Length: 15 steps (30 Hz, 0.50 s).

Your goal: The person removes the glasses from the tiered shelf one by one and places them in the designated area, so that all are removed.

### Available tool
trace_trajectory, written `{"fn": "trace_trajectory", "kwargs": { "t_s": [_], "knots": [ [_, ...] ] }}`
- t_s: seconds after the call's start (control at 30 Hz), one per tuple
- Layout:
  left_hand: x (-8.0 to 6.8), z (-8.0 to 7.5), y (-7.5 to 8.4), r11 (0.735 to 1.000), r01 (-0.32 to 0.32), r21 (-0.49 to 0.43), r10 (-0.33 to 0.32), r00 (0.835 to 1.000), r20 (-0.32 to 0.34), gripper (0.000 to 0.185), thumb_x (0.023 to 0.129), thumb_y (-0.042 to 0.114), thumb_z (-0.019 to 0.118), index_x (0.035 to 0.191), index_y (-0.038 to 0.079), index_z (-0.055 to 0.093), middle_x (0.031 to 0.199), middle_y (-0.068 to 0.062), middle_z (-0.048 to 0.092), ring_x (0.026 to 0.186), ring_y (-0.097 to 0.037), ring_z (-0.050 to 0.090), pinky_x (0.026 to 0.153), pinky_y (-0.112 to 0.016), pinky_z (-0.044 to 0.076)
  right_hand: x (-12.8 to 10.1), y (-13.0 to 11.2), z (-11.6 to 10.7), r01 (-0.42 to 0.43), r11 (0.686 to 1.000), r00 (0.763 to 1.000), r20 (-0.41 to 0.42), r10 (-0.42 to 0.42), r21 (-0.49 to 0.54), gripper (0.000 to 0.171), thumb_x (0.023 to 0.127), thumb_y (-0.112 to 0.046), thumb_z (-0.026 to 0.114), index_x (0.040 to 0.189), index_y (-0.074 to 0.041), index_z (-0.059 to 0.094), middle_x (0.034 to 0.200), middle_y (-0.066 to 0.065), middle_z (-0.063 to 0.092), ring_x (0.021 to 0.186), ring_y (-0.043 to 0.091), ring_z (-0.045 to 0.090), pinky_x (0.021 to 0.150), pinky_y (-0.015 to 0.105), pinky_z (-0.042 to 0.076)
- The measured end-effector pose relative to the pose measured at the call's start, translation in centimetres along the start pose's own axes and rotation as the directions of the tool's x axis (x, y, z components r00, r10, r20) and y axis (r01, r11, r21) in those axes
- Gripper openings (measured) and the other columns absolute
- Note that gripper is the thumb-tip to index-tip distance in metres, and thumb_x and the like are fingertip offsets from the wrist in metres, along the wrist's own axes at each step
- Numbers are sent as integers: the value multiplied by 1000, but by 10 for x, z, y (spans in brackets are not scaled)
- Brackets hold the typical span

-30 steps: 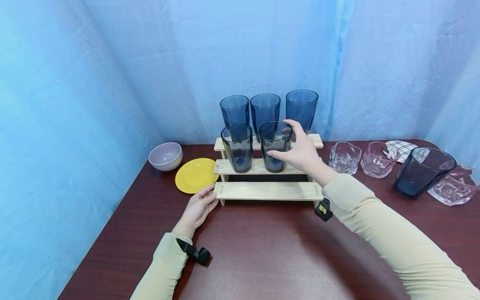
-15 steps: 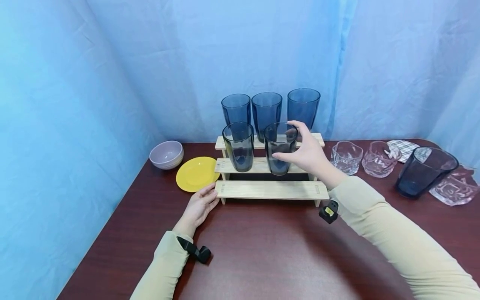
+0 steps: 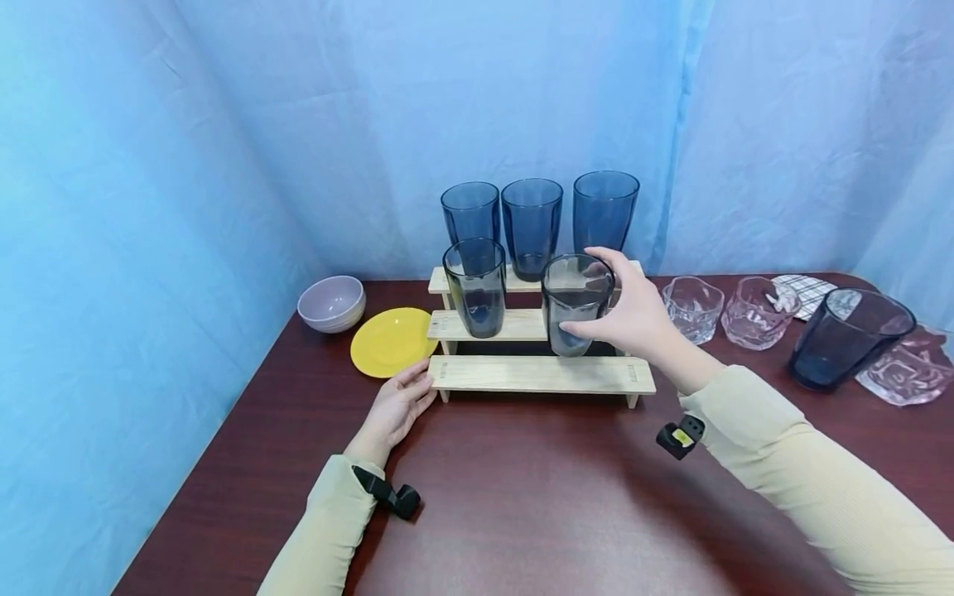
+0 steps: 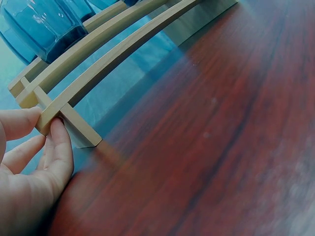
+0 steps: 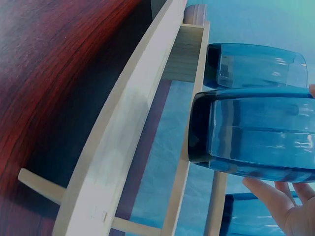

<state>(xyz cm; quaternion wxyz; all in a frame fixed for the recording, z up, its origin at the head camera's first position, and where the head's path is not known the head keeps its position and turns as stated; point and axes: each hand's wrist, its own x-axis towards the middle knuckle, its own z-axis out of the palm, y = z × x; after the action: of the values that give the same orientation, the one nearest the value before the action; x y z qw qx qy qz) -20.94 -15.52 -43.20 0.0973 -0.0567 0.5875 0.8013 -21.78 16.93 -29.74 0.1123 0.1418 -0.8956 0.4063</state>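
Right hand [image 3: 633, 319] grips a smoky grey tumbler [image 3: 575, 302], thumb on the near side, fingers curled round the far side. I hold the tumbler upright, clear of the middle step, above the front step of the wooden three-step rack [image 3: 540, 374]. In the right wrist view the tumbler base sits apart from the step board, fingertips [image 5: 268, 196] under the glass wall.

Left hand [image 3: 395, 410] rests on the worktop [image 3: 537, 505], fingers nearly straight, their tips touching the left end of the front step; the left wrist view shows the thumb [image 4: 60, 147] and a finger pressed against the board end.

A second grey tumbler [image 3: 474, 285] stands on the middle step, left side. Three blue tumblers [image 3: 531, 223] stand in a row on the top step.

Left of the rack: yellow plate [image 3: 389, 341], and beyond it a pale bowl [image 3: 331, 303]. Right of the rack: two clear faceted glasses [image 3: 689, 308], a dark blue tumbler [image 3: 845, 338], another clear glass [image 3: 905, 372] at the edge of view, and a checked cloth [image 3: 805, 291].
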Motion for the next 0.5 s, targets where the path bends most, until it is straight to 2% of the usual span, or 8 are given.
{"fn": "trace_trajectory", "kwargs": {
  "t_s": [0.17, 0.3, 0.5],
  "knots": [
    [0, 0, 0, 1000, 0, 3, 0, 1000, 9, 50, 98, -2, 42, 147, -1, 29, 123, -9, 45, 90, -1, 59, 79, -17, 48, -5, 0, -5, 34, 999, 999, 5, -34, -31, 92, 66, -24, 86, 143, -12, 37, 134, 16, 48, 128, 38, 40, 99, 59, 35],
    [0, -1, 0, 1000, -3, 2, 3, 1000, 16, 50, 98, -2, 42, 147, -1, 28, 123, -8, 46, 91, -1, 59, 79, -17, 48, -9, 1, -9, 43, 999, 999, -7, -44, -25, 91, 64, -22, 86, 142, -10, 39, 129, 17, 50, 115, 34, 48, 95, 54, 39],
    [0, 0, -1, 1000, -5, -2, 5, 1000, 13, 50, 98, -2, 41, 146, -2, 29, 123, -8, 45, 90, -1, 59, 78, -17, 49, -13, 2, -16, 44, 999, 999, -9, -44, -15, 90, 63, -21, 87, 139, -8, 40, 127, 18, 51, 111, 33, 50, 94, 53, 39]
  ]
}}
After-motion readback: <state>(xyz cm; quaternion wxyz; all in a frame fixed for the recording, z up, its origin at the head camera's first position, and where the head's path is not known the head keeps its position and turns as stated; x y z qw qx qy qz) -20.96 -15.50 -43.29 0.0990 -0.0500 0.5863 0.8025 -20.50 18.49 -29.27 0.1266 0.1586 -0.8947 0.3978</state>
